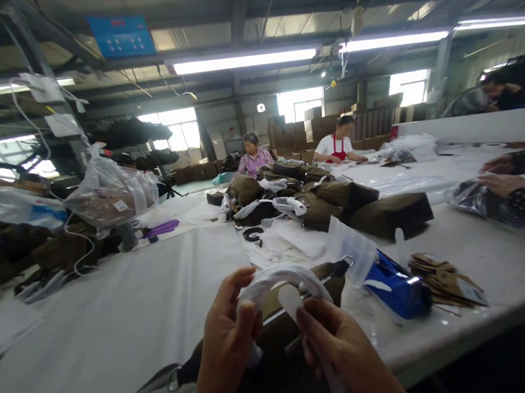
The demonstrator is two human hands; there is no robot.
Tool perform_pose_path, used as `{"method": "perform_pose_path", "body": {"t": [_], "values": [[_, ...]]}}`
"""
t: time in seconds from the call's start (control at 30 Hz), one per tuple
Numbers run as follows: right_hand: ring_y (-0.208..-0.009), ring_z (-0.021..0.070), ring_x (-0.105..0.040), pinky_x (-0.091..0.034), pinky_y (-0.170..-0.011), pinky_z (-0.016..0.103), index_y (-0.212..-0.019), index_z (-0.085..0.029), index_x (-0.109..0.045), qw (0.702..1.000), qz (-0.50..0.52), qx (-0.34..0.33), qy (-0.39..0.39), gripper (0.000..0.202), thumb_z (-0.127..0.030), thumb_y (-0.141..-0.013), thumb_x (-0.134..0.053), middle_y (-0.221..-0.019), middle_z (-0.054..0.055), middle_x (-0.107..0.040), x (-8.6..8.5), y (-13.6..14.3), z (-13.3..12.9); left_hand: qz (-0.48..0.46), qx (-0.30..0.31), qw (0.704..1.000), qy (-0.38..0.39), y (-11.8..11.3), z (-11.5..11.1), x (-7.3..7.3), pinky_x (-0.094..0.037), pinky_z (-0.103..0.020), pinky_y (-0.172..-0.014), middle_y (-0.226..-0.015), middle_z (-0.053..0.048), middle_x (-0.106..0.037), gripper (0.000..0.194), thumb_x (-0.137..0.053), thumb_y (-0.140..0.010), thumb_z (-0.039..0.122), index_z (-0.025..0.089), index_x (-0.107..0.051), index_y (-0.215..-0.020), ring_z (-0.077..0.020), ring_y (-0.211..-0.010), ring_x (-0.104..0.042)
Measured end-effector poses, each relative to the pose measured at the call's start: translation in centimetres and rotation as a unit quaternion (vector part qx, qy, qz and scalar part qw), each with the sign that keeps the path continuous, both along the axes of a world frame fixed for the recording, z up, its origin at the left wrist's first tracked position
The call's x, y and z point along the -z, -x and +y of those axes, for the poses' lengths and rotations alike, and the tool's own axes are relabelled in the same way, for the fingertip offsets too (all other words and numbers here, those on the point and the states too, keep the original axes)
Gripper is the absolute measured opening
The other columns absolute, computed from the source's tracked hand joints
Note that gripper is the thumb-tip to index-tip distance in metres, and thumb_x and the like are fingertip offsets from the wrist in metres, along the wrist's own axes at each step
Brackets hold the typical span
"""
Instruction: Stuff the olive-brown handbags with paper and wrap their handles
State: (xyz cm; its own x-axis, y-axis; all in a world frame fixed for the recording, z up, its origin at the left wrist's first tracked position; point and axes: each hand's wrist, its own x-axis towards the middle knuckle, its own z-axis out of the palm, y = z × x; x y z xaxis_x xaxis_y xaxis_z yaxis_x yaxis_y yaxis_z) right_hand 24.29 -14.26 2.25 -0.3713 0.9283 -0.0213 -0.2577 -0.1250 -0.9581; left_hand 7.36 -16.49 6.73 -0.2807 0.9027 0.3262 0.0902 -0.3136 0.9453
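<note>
Gripping the arched, white-wrapped handle (282,270) with thumb and curled fingers of the left hand (228,336); pinching a flat, white, round-ended strip (291,302) in the right hand (341,342), above the olive-brown fabric bag (278,332) on the white-topped table (137,300). Could lose the strip under a loose pinch; could twist the handle under uneven pull.

In my left hand (228,336), the handle's wrapping (294,272) looks thin, pale and lightly creased (paper or foam, I can't tell). Just below my grip, the bag (278,341) is matt cloth with a shiny metal ring (349,260). Farther right, the blue dispenser (396,289) is glossy plastic, the tags (445,281) beside it matt card.
</note>
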Motion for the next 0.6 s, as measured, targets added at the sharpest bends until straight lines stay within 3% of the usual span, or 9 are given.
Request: {"method": "perform_pose_path", "body": {"t": [0.07, 0.17, 0.27, 0.37, 0.47, 0.6], "values": [[-0.039, 0.0059, -0.044, -0.031, -0.036, 0.017, -0.088, -0.016, -0.060, 0.999, -0.036, 0.000, -0.025, 0.059, -0.074, -0.080, -0.068, -0.062, -0.004, -0.058, -0.3, 0.5, 0.4, -0.068, 0.014, 0.997, 0.016, -0.3, 0.1, 0.1, -0.035, -0.018, -0.041, -0.077, -0.001, -0.064, 0.064, -0.051, -0.091, 0.072, 0.017, -0.060, -0.121, -0.0071, -0.045, -0.046], [-0.035, 0.0052, -0.041, -0.030, -0.034, 0.017, -0.084, -0.016, -0.060, 0.997, -0.045, -0.013, -0.064, 0.055, -0.071, -0.084, -0.065, -0.057, -0.005, -0.055, -1.3, 1.5, 1.1, -0.118, 0.032, 0.991, 0.057, -0.5, 0.3, 0.1, -0.038, -0.017, -0.039, -0.093, -0.003, -0.066, 0.052, -0.059, -0.092, 0.063, 0.020, -0.058, -0.121, -0.0054, -0.045, -0.049], [-0.036, 0.0061, -0.043, -0.031, -0.034, 0.018, -0.078, -0.016, -0.063, 0.994, -0.045, -0.013, -0.101, 0.049, -0.064, -0.086, -0.066, -0.058, -0.002, -0.058, -2.6, 2.4, 1.5, -0.105, 0.081, 0.986, 0.100, -0.3, 0.4, -0.2, -0.037, -0.015, -0.039, -0.067, 0.004, -0.058, 0.050, -0.065, -0.090, 0.058, 0.018, -0.061, -0.121, -0.0067, -0.044, -0.047], [-0.040, 0.0091, -0.050, -0.036, -0.037, 0.020, -0.070, -0.017, -0.065, 0.988, -0.075, -0.028, -0.134, 0.039, -0.052, -0.088, -0.065, -0.060, 0.002, -0.065, -3.5, 2.6, 1.4, -0.063, 0.110, 0.986, 0.110, 0.0, 0.3, -0.7, -0.035, -0.016, -0.040, -0.054, 0.005, -0.052, 0.044, -0.066, -0.090, 0.057, 0.014, -0.069, -0.097, -0.0076, -0.044, -0.045], [-0.048, 0.0153, -0.062, -0.049, -0.047, 0.024, -0.083, -0.022, -0.072, 0.974, -0.142, 0.009, -0.176, 0.026, -0.047, -0.087, -0.067, -0.061, 0.003, -0.069, -3.5, 1.8, 0.0, -0.029, 0.045, 0.996, 0.065, 0.2, 0.2, -1.3, -0.040, -0.018, -0.048, -0.061, 0.002, -0.059, 0.038, -0.074, -0.085, 0.051, 0.013, -0.073, -0.084, -0.0087, -0.052, -0.049], [-0.054, 0.0190, -0.068, -0.057, -0.054, 0.028, -0.110, -0.028, -0.071, 0.968, -0.139, 0.097, -0.185, 0.039, -0.057, -0.085, -0.070, -0.074, 0.004, -0.074, -3.6, 0.0, -2.4, -0.009, -0.019, 0.999, 0.035, 0.3, 0.5, -1.5, -0.040, -0.018, -0.051, -0.068, 0.001, -0.066, 0.034, -0.078, -0.082, 0.046, 0.014, -0.079, -0.090, -0.0099, -0.058, -0.053]]}}
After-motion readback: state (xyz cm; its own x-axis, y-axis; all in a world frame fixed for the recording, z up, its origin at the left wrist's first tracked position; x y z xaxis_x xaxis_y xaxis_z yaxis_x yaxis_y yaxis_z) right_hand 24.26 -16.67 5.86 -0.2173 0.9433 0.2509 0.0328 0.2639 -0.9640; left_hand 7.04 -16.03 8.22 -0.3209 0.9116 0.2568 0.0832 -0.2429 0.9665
